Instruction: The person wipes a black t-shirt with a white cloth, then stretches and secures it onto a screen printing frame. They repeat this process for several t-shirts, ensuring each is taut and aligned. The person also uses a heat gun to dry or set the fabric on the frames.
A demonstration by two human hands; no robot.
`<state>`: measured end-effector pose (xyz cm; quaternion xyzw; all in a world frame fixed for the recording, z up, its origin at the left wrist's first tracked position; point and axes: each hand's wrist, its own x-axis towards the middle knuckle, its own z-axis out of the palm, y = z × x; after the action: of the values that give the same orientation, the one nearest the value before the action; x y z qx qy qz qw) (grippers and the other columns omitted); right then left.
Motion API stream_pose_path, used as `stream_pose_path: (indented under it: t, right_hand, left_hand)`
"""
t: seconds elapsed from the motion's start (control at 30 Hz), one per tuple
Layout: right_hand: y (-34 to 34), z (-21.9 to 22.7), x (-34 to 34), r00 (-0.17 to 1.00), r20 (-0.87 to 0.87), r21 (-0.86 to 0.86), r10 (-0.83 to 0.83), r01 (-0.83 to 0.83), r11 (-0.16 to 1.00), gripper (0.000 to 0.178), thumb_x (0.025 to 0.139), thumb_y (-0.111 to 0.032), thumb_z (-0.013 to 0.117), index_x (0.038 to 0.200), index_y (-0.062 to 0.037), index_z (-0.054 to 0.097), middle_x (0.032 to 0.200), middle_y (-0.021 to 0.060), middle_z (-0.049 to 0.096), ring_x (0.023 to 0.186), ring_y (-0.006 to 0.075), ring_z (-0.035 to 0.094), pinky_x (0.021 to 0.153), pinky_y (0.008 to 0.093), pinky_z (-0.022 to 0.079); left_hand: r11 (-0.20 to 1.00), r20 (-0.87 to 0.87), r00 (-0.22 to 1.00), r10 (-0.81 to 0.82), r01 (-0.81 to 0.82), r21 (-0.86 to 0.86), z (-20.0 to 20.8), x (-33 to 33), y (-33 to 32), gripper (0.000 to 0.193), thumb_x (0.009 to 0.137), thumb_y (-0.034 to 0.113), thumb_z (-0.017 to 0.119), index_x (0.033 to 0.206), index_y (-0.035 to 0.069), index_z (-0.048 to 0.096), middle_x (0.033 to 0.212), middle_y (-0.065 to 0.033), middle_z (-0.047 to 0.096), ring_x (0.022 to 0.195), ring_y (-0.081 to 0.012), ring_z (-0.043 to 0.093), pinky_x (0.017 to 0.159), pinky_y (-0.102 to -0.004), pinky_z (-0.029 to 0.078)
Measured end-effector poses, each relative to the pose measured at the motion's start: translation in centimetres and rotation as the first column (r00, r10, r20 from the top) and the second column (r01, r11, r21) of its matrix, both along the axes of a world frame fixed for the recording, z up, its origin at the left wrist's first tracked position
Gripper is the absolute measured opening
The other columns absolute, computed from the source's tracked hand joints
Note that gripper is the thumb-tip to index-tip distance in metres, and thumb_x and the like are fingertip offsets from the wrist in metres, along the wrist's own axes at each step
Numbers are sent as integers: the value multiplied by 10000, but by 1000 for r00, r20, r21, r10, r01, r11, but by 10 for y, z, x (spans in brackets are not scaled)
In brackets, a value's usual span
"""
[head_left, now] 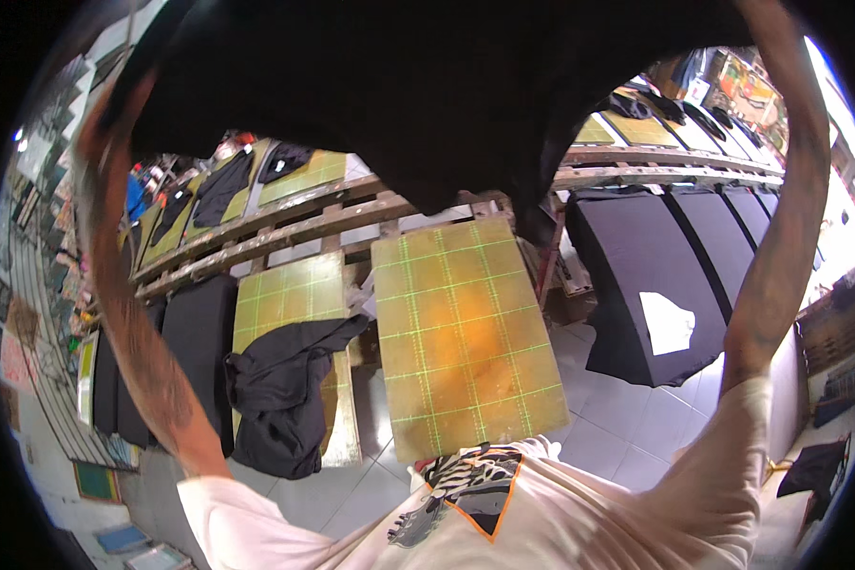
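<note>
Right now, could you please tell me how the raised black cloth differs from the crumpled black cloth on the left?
The raised black cloth is held up in the air, while the crumpled black cloth lies partly on a yellowish gridded board. The raised one is spread wide; the crumpled one is bunched in folds. The raised one runs out of the picture's top, whereas the crumpled one sits inside it. Both are dark fabric.

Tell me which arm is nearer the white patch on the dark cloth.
Right. The right arm extends upward just right of the white patch; the left arm is far to its left, beyond the yellow gridded board.
</note>
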<state>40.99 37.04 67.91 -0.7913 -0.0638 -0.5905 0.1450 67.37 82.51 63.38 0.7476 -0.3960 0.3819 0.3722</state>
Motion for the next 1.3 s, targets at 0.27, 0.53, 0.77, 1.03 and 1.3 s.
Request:
stream_pose_path:
  t: [0.27, 0.53, 0.77, 1.03, 1.3]
  right_hand:
    - [28, -214, -112, 118, -798, 538, 591, -301, 787, 433, 735, -342, 870, 696, 17, 632, 577, 126, 570, 466, 239, 576, 448, 378, 376]
    - [49, -384, -142, -144, -679, 699, 720, 175, 693, 620, 871, -537, 721, 626, 6, 553, 535, 18, 406, 529, 102, 393, 483, 362, 323]
    - [11, -453, -65, -436, -637, 544, 636, 331, 771, 546, 981, -534, 532, 1057, -32, 735, 908, 81, 735, 826, 195, 705, 748, 324, 576]
    - [-109, -572, 150, 555, -718, 582, 420, 148, 800, 198, 891, -98, 654, 1075, -35, 689, 954, 159, 736, 886, 237, 720, 770, 358, 546]
    - [-141, -646, 248, 514, -774, 511, 370, 162, 844, 397, 854, -61, 642, 1249, -36, 606, 1142, 175, 696, 1069, 304, 680, 889, 391, 533]
  left_hand:
    - [824, -603, 777, -179, 453, 339, -194, -153, 56, 559, 953, 473, 409, 859, 79, 794, 804, -68, 745, 624, -175, 624, 595, -316, 459]
    - [856, -953, -68, 294, 462, 231, -332, -231, 81, 327, 946, 348, 693, 1027, 42, 774, 856, -64, 747, 685, -137, 623, 675, -284, 476]
    - [783, -942, -327, -74, 566, -258, -404, -163, 49, 577, 986, 491, 583, 1356, 48, 594, 1326, -62, 622, 1175, -124, 559, 1019, -278, 426]
    - [950, -739, 670, 68, 182, 253, -471, 38, -102, 314, 965, 238, 595, 1185, 23, 656, 1224, -172, 665, 1185, -330, 610, 1010, -382, 472]
    - [772, -397, 882, 253, 63, 632, -527, 116, -145, 325, 899, 225, 660, 1205, 116, 657, 1106, -118, 663, 1128, -332, 589, 951, -427, 485]
